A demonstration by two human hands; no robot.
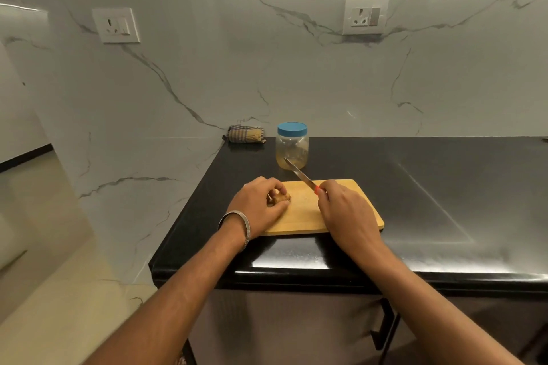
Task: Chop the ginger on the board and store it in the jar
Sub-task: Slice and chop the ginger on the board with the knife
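Observation:
A wooden cutting board (350,210) lies near the front edge of a black counter. On its left part sits a knobbly piece of ginger (280,198), which my left hand (258,204) holds with curled fingers. My right hand (345,213) grips a knife (299,173) by its red handle; the blade points up and away to the left, above the board's far edge. Behind the board stands a clear plastic jar (292,149) with its blue lid on.
A folded checked cloth (246,134) lies at the counter's back left corner against the marble wall. The black counter (444,187) stretches to the right of the board. Its left edge drops to the floor beside my left arm.

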